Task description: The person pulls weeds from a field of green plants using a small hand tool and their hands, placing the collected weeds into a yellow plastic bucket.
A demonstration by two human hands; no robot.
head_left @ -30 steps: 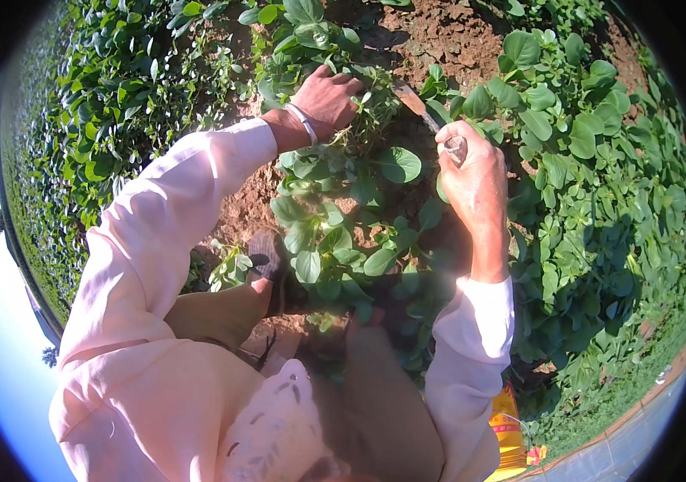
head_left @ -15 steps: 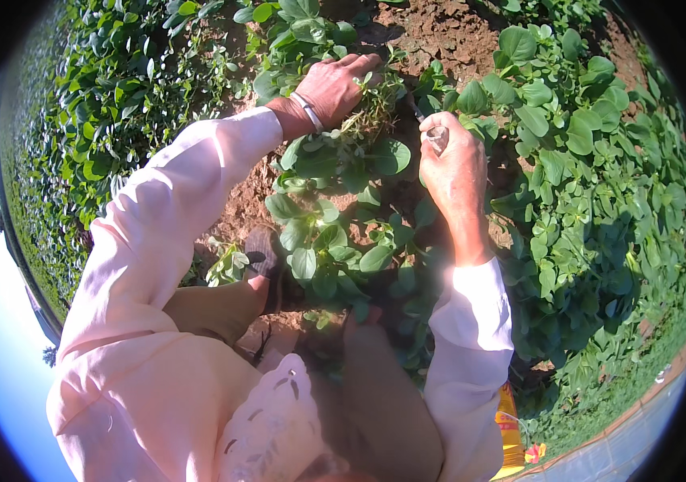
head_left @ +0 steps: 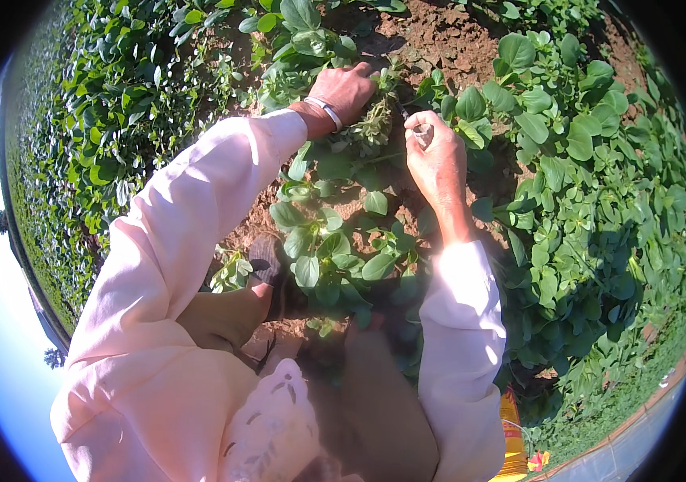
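Observation:
My left hand (head_left: 343, 94), with a pale bangle at its wrist, is closed on a bunch of small-leaved weeds (head_left: 370, 128) that hang out below the fingers. Just to the right, my right hand (head_left: 441, 165) wraps round the handle of a small hand tool (head_left: 422, 136). The round butt of that handle faces up, and a short piece of dark shaft shows beyond the fist. The tool's working end is hidden among leaves and shadow, close to the weeds.
Broad-leaved green plants (head_left: 335, 249) grow between my hands and feet. Denser leafy rows (head_left: 584, 136) stand at the right and left. Bare brown soil (head_left: 447, 40) lies beyond my hands. A yellow bag or container (head_left: 512, 438) is beside my right arm.
My right hand has moved left and slightly up with the tool, nearer the left hand. The left hand has shifted a little, still gripping the weeds.

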